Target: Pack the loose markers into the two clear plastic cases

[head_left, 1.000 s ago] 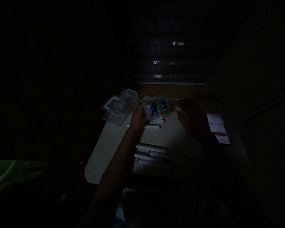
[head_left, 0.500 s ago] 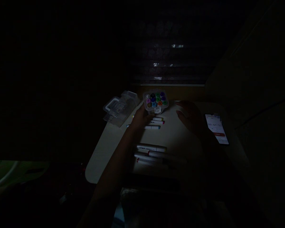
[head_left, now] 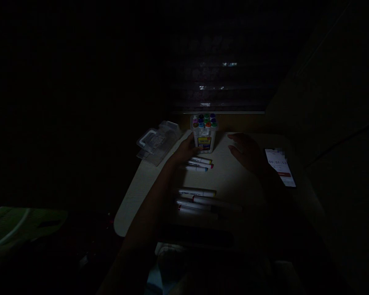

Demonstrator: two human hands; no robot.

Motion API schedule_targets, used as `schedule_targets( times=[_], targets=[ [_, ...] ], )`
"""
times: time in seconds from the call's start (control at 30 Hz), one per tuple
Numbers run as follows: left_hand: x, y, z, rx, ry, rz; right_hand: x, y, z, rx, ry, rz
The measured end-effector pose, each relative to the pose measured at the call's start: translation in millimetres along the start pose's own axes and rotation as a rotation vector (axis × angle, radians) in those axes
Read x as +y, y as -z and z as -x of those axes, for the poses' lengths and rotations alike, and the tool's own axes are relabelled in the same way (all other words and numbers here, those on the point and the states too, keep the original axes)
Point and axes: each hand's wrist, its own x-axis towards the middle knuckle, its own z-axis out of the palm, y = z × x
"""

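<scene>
The scene is very dark. A clear plastic box of markers (head_left: 204, 133) with coloured caps stands upright at the far edge of a small pale table (head_left: 135, 192). My left hand (head_left: 186, 151) is wrapped round the box's left side. My right hand (head_left: 245, 152) rests on the table to the right of the box, fingers stretched out, holding nothing. Three loose markers (head_left: 199, 163) lie just below my left hand. Another group of markers (head_left: 199, 200) lies nearer to me.
A clear plastic lid (head_left: 155, 141) lies at the table's far left corner. A lit phone (head_left: 279, 166) rests on the right edge. Window blinds (head_left: 218, 82) are behind the table. A greenish object (head_left: 15, 227) sits low at the left.
My left hand has moved the marker box away from me and turned it from tilted toward the camera to standing upright on the table. My right hand stayed almost still.
</scene>
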Motion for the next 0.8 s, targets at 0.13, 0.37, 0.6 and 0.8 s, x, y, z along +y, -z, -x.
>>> schedule_targets(
  times=[0.13,0.37,0.6,0.8],
  targets=[
    [-2,-4.0,-6,0.019,-0.006,-0.049,1,1,1,0.001,-0.006,-0.009],
    [22,-1.4,-2,0.178,0.028,-0.442,-3,13,3,0.017,0.008,0.007],
    [62,63.3,35,0.502,-0.114,-0.783,-9,25,2,0.036,-0.018,0.005],
    [41,110.5,75,0.717,0.122,-0.971,-8,24,3,0.041,-0.004,-0.003]
  ],
)
